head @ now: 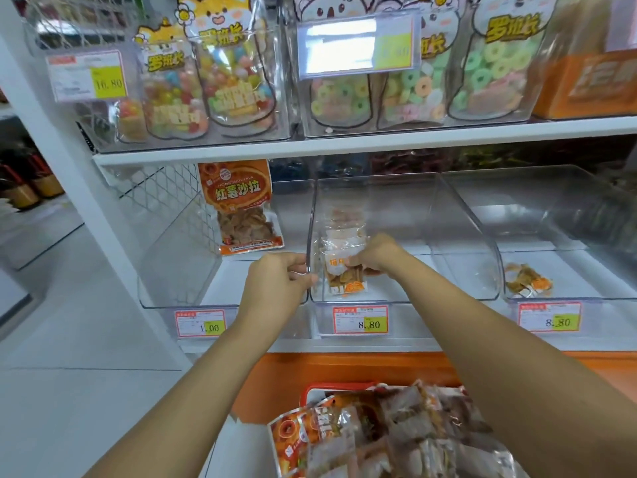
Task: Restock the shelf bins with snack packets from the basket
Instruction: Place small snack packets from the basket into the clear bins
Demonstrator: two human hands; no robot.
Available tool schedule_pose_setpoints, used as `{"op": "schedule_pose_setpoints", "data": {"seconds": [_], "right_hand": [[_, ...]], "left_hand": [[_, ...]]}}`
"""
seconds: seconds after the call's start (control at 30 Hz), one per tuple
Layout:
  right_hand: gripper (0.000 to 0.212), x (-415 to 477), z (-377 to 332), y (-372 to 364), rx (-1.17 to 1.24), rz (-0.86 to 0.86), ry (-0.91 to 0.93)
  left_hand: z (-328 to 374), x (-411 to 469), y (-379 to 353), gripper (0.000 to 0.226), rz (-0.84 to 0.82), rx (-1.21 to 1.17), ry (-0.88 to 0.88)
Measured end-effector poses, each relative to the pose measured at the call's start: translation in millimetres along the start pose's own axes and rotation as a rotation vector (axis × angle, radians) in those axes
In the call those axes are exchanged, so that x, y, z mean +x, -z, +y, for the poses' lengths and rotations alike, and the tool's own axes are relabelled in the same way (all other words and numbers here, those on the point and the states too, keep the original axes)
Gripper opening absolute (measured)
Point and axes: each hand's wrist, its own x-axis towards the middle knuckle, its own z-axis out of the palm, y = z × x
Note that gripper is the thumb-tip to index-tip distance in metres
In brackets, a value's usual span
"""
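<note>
**Packet going into the middle bin — placement in progress**

Step in hand: the right hand [374, 253] is pinching a clear snack packet [339, 267] by its upper part and is holding it upright inside the middle bin [406, 208], at the centre of the frame, close to the bin's left wall. The left hand [275, 282] is curling its fingers round the front left edge of that same bin and appears to be steadying it. Whether the packet's lower end is resting on the bin floor cannot be told.

Judgement: the restocking is at an early stage. The middle bin is holding this one packet only, while the basket [336, 388], at the lower centre of the frame, is carrying a full heap of packets [396, 439].

Next move: the packet is looking ready to be released so that it stands or leans against the wall, label forward. The right hand is then needed down at the basket for another. The packet looks light and slippery and is likely to slump if let go too soon.

Surroundings:
- The left bin [172, 270] is holding one orange packet [239, 201] leaning at the back.
- The right bin [551, 215] is holding a few small packets [527, 282] near its front.
- Price tags [360, 319] are hanging below each bin front.
- The upper shelf [379, 139] is carrying clear bins of candy bags [238, 74] across the top of the frame.
- A pale floor [69, 374] is running off at the lower left — the fixture base below the shelf is orange.
</note>
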Motion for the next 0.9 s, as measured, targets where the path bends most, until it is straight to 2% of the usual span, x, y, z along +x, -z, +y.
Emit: {"op": "schedule_pose_setpoints", "data": {"seconds": [0.1,0.23,0.3,0.37,0.43,0.53,0.6,0.7,0.8,0.9], "right_hand": [[0.035,-22,-7,14,-0.066,0.104,0.065],[0.043,-76,-1,27,-0.039,0.25,0.284],[0.045,-108,8,28,-0.004,0.235,0.394],[0.045,-139,21,25,0.018,0.141,0.484],[0.044,-158,40,16,0.002,0.043,0.483],[0.033,-164,80,-8,-0.124,-0.133,0.294],[0.024,-161,108,-28,-0.313,-0.221,0.191],[0.034,-157,143,-53,-0.451,-0.261,0.106],[0.033,-159,162,-66,-0.434,-0.281,0.078],[0.033,-160,169,-70,-0.429,-0.273,0.104]], "left_hand": [[1,-2,1,0.03,0.001,0.034,-0.019],[-1,-10,3,0.017,0.058,0.212,-0.085],[0,-13,6,0.033,0.097,0.318,-0.106],[5,-21,9,0.041,0.072,0.348,-0.125],[9,-32,8,0.043,-0.039,0.324,-0.148],[8,-54,-2,0.04,-0.294,0.293,-0.164],[1,-71,-16,0.035,-0.53,0.388,-0.134],[-21,-95,-41,0.022,-0.798,0.573,-0.117],[-47,-120,-63,0.046,-0.964,0.686,-0.087],[-72,-139,-77,0.068,-1.039,0.779,-0.042]]}}
